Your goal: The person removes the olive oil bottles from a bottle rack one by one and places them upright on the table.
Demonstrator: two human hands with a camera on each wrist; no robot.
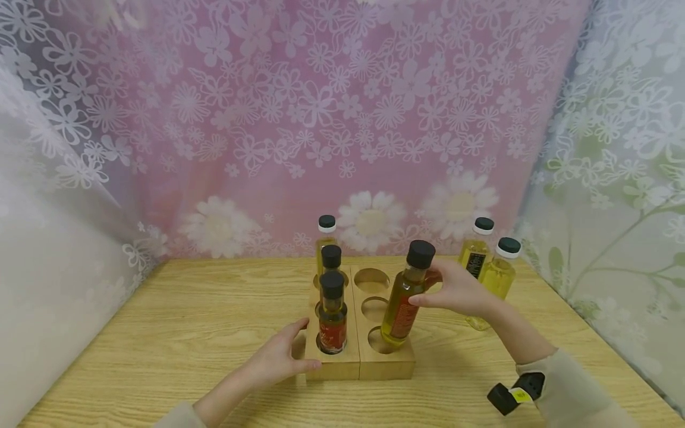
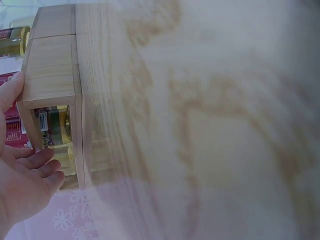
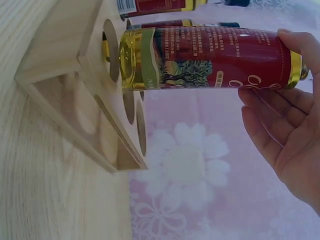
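Note:
My right hand (image 1: pixel 457 288) grips a dark-capped olive oil bottle (image 1: pixel 404 312) between thumb and fingers near its upper part. The bottle tilts slightly, its base right at the front hole of the right row in the wooden rack (image 1: pixel 385 367). In the right wrist view the bottle's red label (image 3: pixel 200 57) shows an olive tree. My left hand (image 1: pixel 270 359) holds the rack's front left corner, thumb at the front and fingers along the open side. Three bottles stand in the left row: a red-labelled one (image 1: pixel 333 333) in front, a black-capped one (image 1: pixel 331 257) behind it, and a white-collared one (image 1: pixel 323 246) at the back.
Two yellow oil bottles with dark caps, one farther back (image 1: pixel 473 252) and one nearer (image 1: pixel 499 279), stand right of the rack, partly behind my right forearm. A floral curtain (image 1: pixel 342 148) hangs behind the wooden table (image 1: pixel 214 309). A black device (image 1: pixel 516 393) sits at my right wrist.

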